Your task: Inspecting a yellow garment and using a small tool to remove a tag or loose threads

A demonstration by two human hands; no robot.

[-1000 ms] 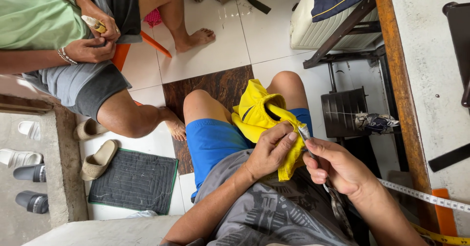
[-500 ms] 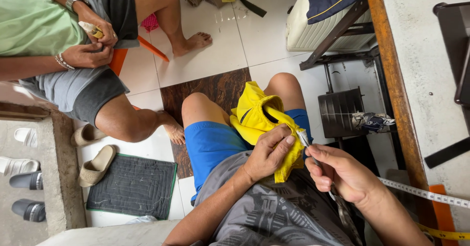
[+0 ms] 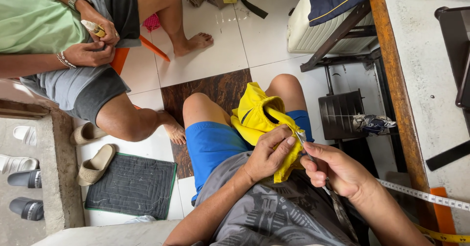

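Observation:
A yellow cloth garment (image 3: 257, 116) lies bunched on my lap over blue shorts. My left hand (image 3: 268, 153) pinches its edge between thumb and fingers. My right hand (image 3: 335, 170) grips a thin metal tool (image 3: 303, 145), apparently small scissors or a seam ripper, whose tip touches the cloth right beside my left fingertips. The tool's handle end runs down past my right wrist.
Another person sits at the upper left, their hands (image 3: 93, 43) holding a small object. A sewing table (image 3: 416, 70) with a measuring tape (image 3: 426, 197) stands on the right, its treadle (image 3: 342, 114) below. Sandals (image 3: 93, 150) and a dark mat (image 3: 132, 185) lie on the floor at left.
Both my hands have stayed on the yellow cloth with almost no shift. The view moved slightly, and the other person's hands have drifted a little.

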